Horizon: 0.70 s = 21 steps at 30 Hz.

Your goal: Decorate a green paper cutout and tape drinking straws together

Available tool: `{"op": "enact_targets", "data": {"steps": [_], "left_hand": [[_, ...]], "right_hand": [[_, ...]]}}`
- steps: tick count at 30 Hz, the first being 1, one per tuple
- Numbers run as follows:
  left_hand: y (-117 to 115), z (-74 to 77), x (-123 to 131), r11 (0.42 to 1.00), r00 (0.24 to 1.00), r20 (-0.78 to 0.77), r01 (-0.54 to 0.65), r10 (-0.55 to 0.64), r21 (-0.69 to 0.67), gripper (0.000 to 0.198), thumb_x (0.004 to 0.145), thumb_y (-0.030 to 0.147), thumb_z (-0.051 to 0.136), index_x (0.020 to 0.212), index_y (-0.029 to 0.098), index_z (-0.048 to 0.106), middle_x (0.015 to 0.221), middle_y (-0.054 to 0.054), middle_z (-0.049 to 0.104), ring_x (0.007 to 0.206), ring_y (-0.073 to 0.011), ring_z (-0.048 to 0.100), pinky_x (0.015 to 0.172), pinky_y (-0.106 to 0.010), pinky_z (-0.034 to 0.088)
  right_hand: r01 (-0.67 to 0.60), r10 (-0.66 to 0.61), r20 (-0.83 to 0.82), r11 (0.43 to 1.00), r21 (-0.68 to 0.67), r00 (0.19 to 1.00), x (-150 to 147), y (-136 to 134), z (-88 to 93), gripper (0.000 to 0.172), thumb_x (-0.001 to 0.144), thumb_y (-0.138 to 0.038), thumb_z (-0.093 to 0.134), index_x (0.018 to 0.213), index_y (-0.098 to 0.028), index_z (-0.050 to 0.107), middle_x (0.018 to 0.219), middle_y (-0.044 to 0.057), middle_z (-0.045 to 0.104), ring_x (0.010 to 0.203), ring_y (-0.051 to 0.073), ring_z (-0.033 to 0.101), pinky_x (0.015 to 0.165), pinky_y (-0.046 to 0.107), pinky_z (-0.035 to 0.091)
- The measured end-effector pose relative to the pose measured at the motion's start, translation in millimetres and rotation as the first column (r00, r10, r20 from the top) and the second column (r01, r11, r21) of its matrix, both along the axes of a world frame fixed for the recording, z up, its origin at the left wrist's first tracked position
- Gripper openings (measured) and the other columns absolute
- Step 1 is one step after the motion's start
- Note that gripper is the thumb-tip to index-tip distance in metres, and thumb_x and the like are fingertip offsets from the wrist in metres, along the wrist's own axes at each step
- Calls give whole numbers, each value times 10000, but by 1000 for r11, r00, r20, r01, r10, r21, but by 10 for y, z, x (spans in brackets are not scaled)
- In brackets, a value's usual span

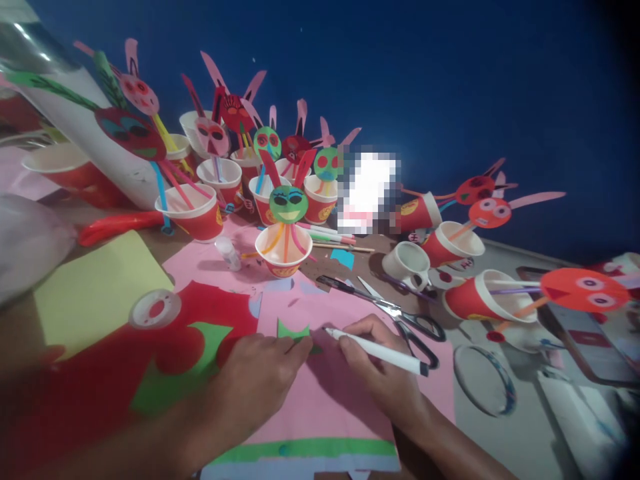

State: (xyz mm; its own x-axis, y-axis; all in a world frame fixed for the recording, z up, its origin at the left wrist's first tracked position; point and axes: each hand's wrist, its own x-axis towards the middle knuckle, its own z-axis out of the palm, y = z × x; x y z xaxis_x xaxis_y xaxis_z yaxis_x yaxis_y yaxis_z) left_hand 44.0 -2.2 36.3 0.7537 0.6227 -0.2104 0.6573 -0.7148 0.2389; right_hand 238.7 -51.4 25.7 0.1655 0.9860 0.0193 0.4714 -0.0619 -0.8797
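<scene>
A white marker [377, 349] is in my right hand [385, 373], its black tip pointing left just above a pink paper sheet [330, 407]. The fingers of my left hand [263, 377] are closed on a small green paper piece [294, 329] and press it against the pink sheet. Part of that piece is hidden under my fingertips. Red paper [210, 310] and a larger green paper cutout [175, 373] lie left of my left hand. Scissors with black handles [393, 311] rest, blades parted, just beyond my right hand.
Red paper cups [193, 217] holding paper faces with long ears, such as a green face [289, 204], stand along the back. A white mug [406, 264], a tape roll [155, 309], yellow paper [107, 287], a small white bottle [228, 255] and a patterned ring [485, 380] surround the work.
</scene>
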Motion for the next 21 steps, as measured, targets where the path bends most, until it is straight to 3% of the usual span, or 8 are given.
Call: {"op": "enact_targets", "data": {"steps": [4,8,13,16,21], "left_hand": [[51,62,-83,1000,993,113,-19,19,3,354,862,79,382,1090,225,611,784,-19,695,666,-201,653,602,-325,478],[196,52,-224,982,958,245,-170,147,77,276,887,149,386,918,206,654,684,-24,668,635,-159,622,629,-273,459],[393,23,-307,960,933,253,-277,258,45,283,898,279,397,890,211,672,618,-22,644,620,-162,609,608,-256,444],[440,33,-260,959,944,194,-279,265,47,286,892,314,408,918,223,678,620,-23,655,644,-174,623,601,-252,440],[455,55,-149,952,953,20,-303,302,31,276,886,269,423,977,220,679,681,-41,698,672,-198,649,614,-273,451]], "right_hand": [[68,-68,-6,997,41,998,25,13,-39,119,865,-329,569,832,-215,581,677,15,689,576,164,642,462,232,482],[69,-69,0,992,110,998,55,14,-98,112,895,-296,535,964,-229,592,776,21,717,669,178,677,571,255,537],[-100,81,107,976,191,991,82,37,-102,171,918,-202,510,1052,-263,596,855,8,722,764,178,684,686,280,529],[-316,226,322,911,265,919,62,148,-32,218,881,-139,539,1062,-241,604,934,40,713,818,205,648,723,328,488],[-430,195,585,854,293,787,-56,482,-15,242,846,-96,534,1043,-205,624,829,49,684,770,215,589,697,341,412]]}}
